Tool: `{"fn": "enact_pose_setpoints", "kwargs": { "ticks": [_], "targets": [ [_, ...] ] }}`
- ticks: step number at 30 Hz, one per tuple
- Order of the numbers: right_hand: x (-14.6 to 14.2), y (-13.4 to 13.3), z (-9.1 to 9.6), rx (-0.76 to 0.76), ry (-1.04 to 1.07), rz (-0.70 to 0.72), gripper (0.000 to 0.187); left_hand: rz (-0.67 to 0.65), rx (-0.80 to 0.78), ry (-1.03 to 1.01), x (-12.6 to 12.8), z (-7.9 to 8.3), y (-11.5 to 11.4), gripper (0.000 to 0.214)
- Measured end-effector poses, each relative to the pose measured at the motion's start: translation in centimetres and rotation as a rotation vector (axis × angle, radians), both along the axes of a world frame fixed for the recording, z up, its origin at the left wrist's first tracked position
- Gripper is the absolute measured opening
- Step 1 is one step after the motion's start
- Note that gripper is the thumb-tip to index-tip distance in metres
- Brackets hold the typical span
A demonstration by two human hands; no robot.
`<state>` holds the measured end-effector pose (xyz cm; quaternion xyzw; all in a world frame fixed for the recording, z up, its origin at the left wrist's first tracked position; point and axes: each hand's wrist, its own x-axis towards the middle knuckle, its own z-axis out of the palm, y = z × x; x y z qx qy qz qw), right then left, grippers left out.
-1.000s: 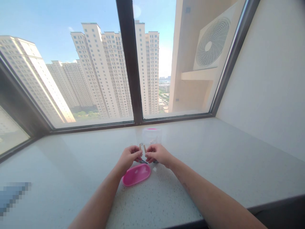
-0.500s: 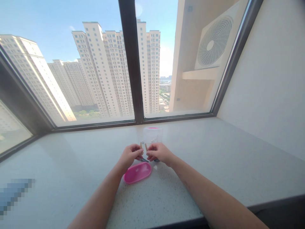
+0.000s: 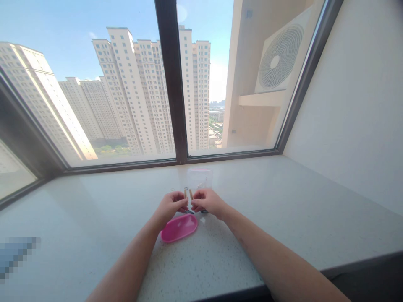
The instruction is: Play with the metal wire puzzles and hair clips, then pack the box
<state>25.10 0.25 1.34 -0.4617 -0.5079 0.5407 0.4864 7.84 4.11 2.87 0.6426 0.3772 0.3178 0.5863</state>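
My left hand and my right hand meet over the pale stone sill, both with fingers pinched. Between them each grips a small slim tool with a light wooden handle sticking up and a dark metal end pointing down; what the tools are is too small to tell. A pink oval lid lies flat just below my left hand. Right behind the hands stands a clear plastic container with a pink base, holding something small.
A wide window with a dark central post runs along the back of the sill. A white wall closes the right side. The sill's dark front edge is at the lower right. A blurred patch sits at the lower left.
The hands stay together holding the small tools; only tiny finger shifts and a slight camera sway show.
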Motion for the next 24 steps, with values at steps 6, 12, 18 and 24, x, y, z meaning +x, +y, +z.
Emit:
{"fn": "enact_pose_setpoints", "kwargs": {
  "ticks": [6, 12, 18, 24],
  "targets": [
    [0.07, 0.06, -0.24, 0.006, 0.007, 0.025, 0.025, -0.007, 0.025, 0.001, 0.03, -0.16, 0.12, 0.023],
    [0.11, 0.01, -0.08, 0.008, 0.008, 0.032, 0.028, -0.031, 0.059, 0.010, -0.03, -0.44, 0.23, 0.021],
    [0.04, -0.04, -0.06, 0.011, 0.009, 0.028, 0.026, -0.050, 0.059, 0.006, -0.09, -0.62, 0.34, 0.022],
    [0.01, 0.08, -0.24, 0.015, 0.014, 0.036, 0.025, -0.061, 0.068, 0.003, -0.20, -0.77, 0.50, 0.022]
  ]
}}
